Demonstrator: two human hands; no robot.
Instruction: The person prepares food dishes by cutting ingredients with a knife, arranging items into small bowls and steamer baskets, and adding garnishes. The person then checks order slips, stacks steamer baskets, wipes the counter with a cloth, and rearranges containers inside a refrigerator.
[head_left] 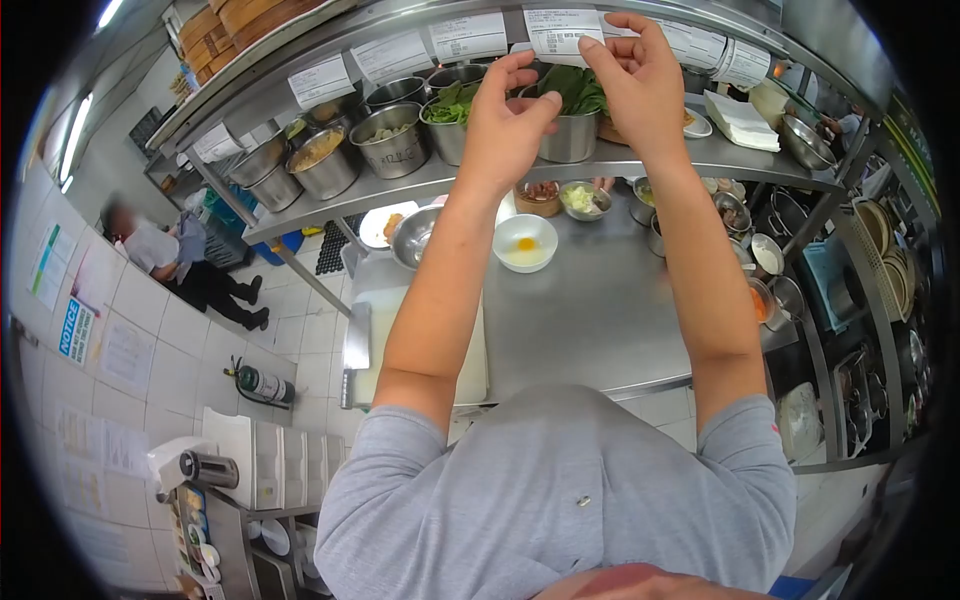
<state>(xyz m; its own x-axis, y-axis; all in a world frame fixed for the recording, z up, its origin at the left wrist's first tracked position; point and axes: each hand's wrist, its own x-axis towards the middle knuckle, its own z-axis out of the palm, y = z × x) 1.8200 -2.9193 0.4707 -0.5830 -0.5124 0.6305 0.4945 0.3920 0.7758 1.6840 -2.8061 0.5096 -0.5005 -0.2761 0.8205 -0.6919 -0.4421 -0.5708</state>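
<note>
Both my hands are raised at the rail above the steel shelf. My right hand (645,90) has its thumb over the lower right corner of a printed order ticket (562,30), with the fingertips at the paper's right edge. Lower and to the left, my left hand (503,120) holds nothing; its fingers are curved and apart. Behind the hands stand a steel pot of dark green leaves (575,130) and a pot of lighter greens (450,115). More printed tickets (470,37) hang along the rail on both sides.
Below the shelf, a white bowl with a yolk (525,243) stands on the steel counter (580,320). A pale cutting board (470,350) lies at its left. Small ingredient bowls (768,255) crowd the right. A person (185,255) stands far left, near a fire extinguisher (265,385).
</note>
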